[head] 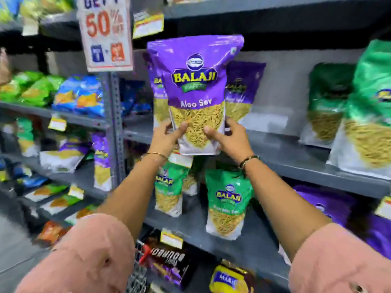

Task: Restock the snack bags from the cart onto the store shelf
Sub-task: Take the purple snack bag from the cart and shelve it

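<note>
Both hands, left hand [167, 136] and right hand [227, 137], grip the purple bag [195, 92] low. Top-heavy, it may flop forward off the shelf [296, 153].

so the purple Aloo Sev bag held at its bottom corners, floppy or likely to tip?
Purple Aloo Sev bag stands tall between left hand and right hand, so probably fairly stiff. Glossy film looks slippery. Tall with a narrow base, it may tip on the shelf.
</note>
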Demonstrator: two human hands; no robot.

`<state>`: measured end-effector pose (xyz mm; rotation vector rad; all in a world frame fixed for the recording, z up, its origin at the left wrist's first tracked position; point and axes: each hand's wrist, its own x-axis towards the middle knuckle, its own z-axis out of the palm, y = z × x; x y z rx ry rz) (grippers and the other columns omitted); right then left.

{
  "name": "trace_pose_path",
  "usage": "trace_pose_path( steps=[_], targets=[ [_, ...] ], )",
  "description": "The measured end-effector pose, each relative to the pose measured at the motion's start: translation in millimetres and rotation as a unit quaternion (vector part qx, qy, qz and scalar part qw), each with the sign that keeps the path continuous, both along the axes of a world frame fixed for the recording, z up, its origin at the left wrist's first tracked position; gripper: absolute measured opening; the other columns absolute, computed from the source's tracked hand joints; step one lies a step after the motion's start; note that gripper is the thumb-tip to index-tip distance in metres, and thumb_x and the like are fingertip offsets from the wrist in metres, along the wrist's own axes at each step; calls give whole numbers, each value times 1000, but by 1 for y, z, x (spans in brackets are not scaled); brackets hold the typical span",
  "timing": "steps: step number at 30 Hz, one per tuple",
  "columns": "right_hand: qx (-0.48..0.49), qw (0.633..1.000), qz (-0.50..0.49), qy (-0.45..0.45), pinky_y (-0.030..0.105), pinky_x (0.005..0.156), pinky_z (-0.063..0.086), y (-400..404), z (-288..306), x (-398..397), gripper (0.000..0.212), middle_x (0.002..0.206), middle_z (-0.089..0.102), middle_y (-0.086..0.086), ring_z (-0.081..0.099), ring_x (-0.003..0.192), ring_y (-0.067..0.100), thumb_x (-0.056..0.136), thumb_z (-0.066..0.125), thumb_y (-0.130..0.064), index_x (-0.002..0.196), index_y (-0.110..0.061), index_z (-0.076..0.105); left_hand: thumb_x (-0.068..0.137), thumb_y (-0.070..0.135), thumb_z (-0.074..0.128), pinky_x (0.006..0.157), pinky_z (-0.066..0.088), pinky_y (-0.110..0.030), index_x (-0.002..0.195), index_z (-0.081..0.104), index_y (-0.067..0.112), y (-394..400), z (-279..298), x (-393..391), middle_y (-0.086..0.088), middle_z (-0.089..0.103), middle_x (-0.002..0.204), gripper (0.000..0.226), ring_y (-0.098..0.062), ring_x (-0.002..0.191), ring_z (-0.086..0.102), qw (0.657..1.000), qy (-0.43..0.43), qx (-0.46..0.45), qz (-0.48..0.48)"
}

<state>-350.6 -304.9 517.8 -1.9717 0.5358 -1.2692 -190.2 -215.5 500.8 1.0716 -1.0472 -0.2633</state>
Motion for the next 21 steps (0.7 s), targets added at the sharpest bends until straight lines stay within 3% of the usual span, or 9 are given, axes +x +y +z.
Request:
trace_pose_path(
  steps=[1,3,6,8,11,13,17,19,21],
  targets=[
    [1,1000,-28,2,29,81,56,-8,5,-6,38,98,74,6,69,86,13,73,78,-34,102,-12,66,88,15,59,88,50,-34,109,62,-2,-15,9,-4,-10,68,98,27,-16,91,59,1000,-14,-2,-12],
    [7,997,-70,-6,27,78,54,-26,12,-16,42,99,73,4,66,81,8,73,78,-37,106,-13,66,89,15,58,76,51,-20,103,62,-1,-47,21,-10,0,70,86,21,-6,79,60,998,-40,-3,-41],
    [17,992,-124,-1,15,72,48,-49,11,-22,40,97,71,0,59,75,-2,74,77,-37,106,-16,66,90,9,54,78,50,-12,112,58,-3,-89,23,-13,-7,65,100,25,-5,83,61,995,-27,5,-95],
    [21,988,-152,16,11,71,49,-64,7,-22,40,101,72,4,62,79,4,75,77,-36,106,-15,65,90,8,54,80,50,-12,116,55,-6,-114,18,-11,-10,62,108,29,-9,90,59,993,-29,18,-117],
    [30,978,-198,61,30,84,51,-80,-4,-21,40,105,72,9,65,92,19,76,75,-38,103,-10,65,89,10,56,70,49,-5,110,57,-7,-138,5,-4,-6,64,101,27,7,77,62,990,-35,31,-130],
    [28,974,-217,65,28,82,50,-86,-9,-19,41,101,72,6,65,92,19,76,74,-41,103,-12,66,88,11,58,67,48,-5,105,61,1,-151,0,2,-1,66,94,20,12,71,62,988,-32,26,-150],
    [24,972,-225,57,-3,59,40,-84,-13,-17,40,90,68,-3,61,80,8,77,72,-44,103,-14,66,87,13,60,67,50,-7,99,61,10,-153,-1,7,2,68,90,13,9,72,64,983,-17,21,-184],
    [30,973,-222,48,-6,62,40,-81,-15,-16,45,97,68,-4,64,90,10,77,72,-45,110,-16,62,87,13,60,73,50,-10,98,61,12,-151,-2,12,0,68,93,12,5,77,65,979,-22,34,-199],
    [25,975,-213,52,4,79,43,-77,-16,-17,63,113,64,-6,60,104,8,74,73,-47,126,-21,51,85,15,63,83,49,-20,101,59,9,-147,-1,17,-6,66,98,17,-6,88,62,973,-62,60,-212]
  ],
)
